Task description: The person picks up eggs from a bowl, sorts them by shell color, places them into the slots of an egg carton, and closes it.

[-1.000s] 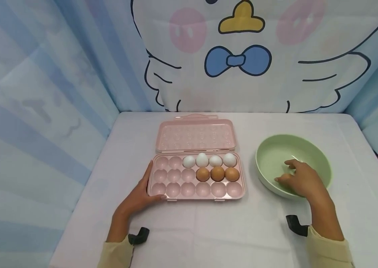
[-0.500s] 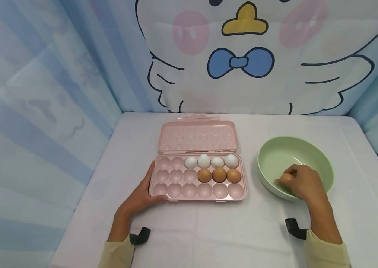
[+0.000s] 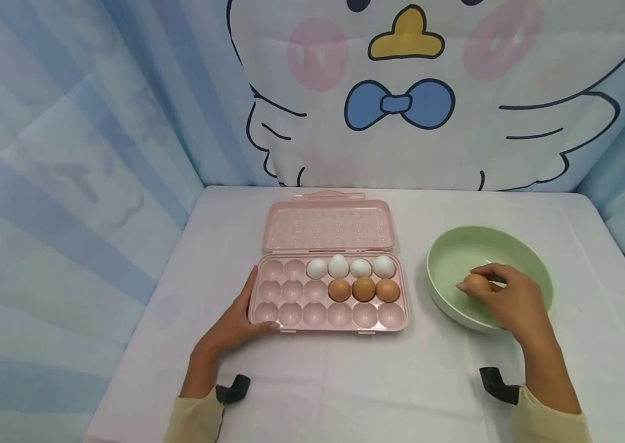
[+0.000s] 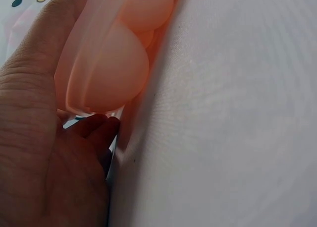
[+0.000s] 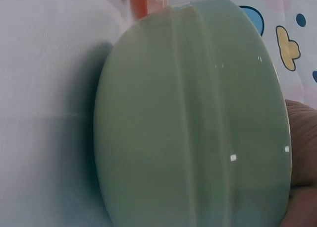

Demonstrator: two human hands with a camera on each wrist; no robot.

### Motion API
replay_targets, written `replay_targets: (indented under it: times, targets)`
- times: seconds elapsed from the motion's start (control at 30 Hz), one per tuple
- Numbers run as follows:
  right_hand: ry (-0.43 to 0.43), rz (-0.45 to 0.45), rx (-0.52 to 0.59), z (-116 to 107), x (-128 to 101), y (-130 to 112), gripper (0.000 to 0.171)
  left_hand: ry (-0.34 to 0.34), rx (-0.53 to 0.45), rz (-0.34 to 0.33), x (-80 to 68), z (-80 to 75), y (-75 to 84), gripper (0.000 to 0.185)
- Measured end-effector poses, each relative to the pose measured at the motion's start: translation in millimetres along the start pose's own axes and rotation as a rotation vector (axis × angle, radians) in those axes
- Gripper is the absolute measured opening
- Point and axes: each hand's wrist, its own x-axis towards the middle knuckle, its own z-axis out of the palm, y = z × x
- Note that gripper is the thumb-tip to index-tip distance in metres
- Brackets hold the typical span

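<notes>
1. The right hand (image 3: 508, 298) reaches into the green bowl (image 3: 459, 249), and its fingers curl round a brown egg (image 3: 474, 283). It pinches the egg at the fingertips, over the bowl's 9 o'clock side.
2. The egg's long axis seems to run roughly 9 to 3 o'clock, though the fingers cover most of it.
3. The pink egg tray (image 3: 329, 314) lies at 9 o'clock from the held egg, with bare table (image 3: 417, 381) between the tray and the bowl. The right hand is much the nearer hand to the egg.
4. The left hand (image 3: 231, 329) rests against the tray's left near corner. Its fingers lie along the end wall and the thumb presses the front edge, so it steadies the tray without curling round it.
5. In the tray, four white eggs (image 3: 350, 267) fill the far row's right cups, and three brown eggs (image 3: 364, 289) sit in the middle row just in front of them. The cups left of these and the whole near row are vacant. The lid (image 3: 329, 224) lies open at 12 o'clock.
</notes>
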Motion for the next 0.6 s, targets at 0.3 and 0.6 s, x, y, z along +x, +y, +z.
replay_targets:
  times: [0.3,0.6]
  targets:
    - [0.131,-0.015,0.202,-2.0,-3.3,-1.3,0.048,-0.009,-0.015,0.024,1.8,-0.5,2.0,0.13]
    - [0.254,-0.177,0.516,37.6,2.9,-57.3,0.043,0.009,0.011,0.0,-1.0,0.2,3.9,0.133]
